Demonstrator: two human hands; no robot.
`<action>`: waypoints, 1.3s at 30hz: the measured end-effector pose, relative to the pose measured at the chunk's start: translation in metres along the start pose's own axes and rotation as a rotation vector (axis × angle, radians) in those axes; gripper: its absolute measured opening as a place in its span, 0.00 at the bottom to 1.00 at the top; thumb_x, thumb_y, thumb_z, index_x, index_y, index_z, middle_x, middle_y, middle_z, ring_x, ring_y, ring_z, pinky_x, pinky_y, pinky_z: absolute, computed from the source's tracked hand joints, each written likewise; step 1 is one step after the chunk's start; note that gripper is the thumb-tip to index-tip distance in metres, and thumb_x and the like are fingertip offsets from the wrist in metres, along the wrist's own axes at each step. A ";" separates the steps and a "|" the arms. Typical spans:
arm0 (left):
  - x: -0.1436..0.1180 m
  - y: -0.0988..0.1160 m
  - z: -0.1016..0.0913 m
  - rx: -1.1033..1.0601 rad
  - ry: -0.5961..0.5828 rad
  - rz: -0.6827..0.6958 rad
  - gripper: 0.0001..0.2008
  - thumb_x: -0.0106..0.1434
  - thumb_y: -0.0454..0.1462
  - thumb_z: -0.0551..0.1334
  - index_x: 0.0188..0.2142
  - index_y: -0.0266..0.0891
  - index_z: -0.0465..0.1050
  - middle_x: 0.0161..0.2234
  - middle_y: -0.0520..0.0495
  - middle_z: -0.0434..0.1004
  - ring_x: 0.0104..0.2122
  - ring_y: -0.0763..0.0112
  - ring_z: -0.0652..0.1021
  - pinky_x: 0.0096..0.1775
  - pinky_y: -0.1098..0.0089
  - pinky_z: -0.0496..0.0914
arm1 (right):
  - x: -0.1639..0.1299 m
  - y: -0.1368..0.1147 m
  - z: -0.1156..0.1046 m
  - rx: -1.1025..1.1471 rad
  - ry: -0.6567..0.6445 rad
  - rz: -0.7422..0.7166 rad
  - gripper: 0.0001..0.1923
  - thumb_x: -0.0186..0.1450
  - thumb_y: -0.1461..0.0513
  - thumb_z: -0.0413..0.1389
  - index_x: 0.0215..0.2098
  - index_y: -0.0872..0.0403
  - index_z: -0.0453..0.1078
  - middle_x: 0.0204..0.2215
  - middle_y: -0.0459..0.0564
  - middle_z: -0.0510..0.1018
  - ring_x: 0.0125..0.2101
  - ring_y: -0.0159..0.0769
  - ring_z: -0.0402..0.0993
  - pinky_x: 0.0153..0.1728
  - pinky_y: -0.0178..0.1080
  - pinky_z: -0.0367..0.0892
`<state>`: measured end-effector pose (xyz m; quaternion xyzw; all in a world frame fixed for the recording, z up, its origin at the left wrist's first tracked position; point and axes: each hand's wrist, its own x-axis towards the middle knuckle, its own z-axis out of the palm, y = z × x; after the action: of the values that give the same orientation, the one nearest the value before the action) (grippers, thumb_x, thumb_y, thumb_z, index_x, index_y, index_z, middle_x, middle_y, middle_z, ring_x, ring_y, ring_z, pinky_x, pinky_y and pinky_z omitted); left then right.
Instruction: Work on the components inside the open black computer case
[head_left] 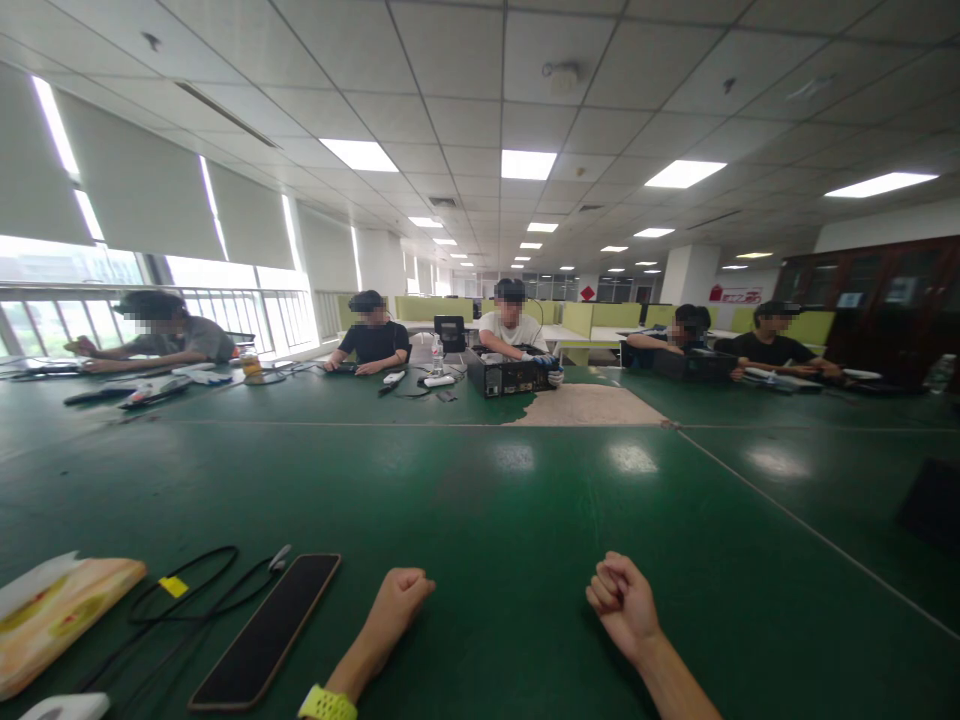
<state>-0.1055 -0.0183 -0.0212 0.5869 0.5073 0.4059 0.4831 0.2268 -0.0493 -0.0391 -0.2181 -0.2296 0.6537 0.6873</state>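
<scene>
Resting clenched and empty on the green table [480,500], the left hand [397,598] is nearer the phone [267,628] at its 9 o'clock, long axis toward 1 o'clock; the right hand [621,600] is clenched too.

My forearms run off the bottom edge; the white object [56,707] at the corner is cut off too.

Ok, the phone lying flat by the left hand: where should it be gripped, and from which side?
Probably across its long edges near the lower end. The phone lies flat, screen up, on the green table, its near end beside the left hand, which rests in a fist. Come from above and the right: a black cable runs along its left side and would likely get in the way. The right hand is farther off.
</scene>
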 end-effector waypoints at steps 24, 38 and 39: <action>0.002 -0.012 0.002 -0.126 -0.082 0.036 0.24 0.50 0.57 0.63 0.29 0.38 0.67 0.18 0.56 0.60 0.14 0.80 0.59 0.15 0.77 0.50 | -0.007 -0.004 0.008 0.041 -0.081 0.022 0.11 0.60 0.54 0.58 0.30 0.53 0.70 0.20 0.41 0.69 0.19 0.28 0.64 0.20 0.32 0.59; -0.016 0.021 0.006 -0.824 -0.294 0.137 0.31 0.65 0.58 0.40 0.65 0.58 0.42 0.68 0.45 0.36 0.63 0.42 0.51 0.45 0.44 0.69 | -0.023 -0.021 0.041 0.173 -0.135 0.082 0.40 0.61 0.35 0.45 0.64 0.47 0.50 0.61 0.56 0.61 0.62 0.53 0.52 0.55 0.64 0.53; -0.016 0.023 0.007 -0.847 -0.303 0.133 0.31 0.65 0.58 0.40 0.65 0.58 0.42 0.68 0.46 0.34 0.64 0.42 0.50 0.47 0.42 0.66 | -0.024 -0.023 0.044 0.170 -0.133 0.081 0.41 0.61 0.35 0.44 0.64 0.46 0.50 0.61 0.56 0.60 0.62 0.53 0.50 0.55 0.65 0.53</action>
<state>-0.0965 -0.0352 0.0003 0.4216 0.1815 0.5174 0.7222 0.2176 -0.0746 0.0089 -0.1243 -0.2094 0.7112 0.6595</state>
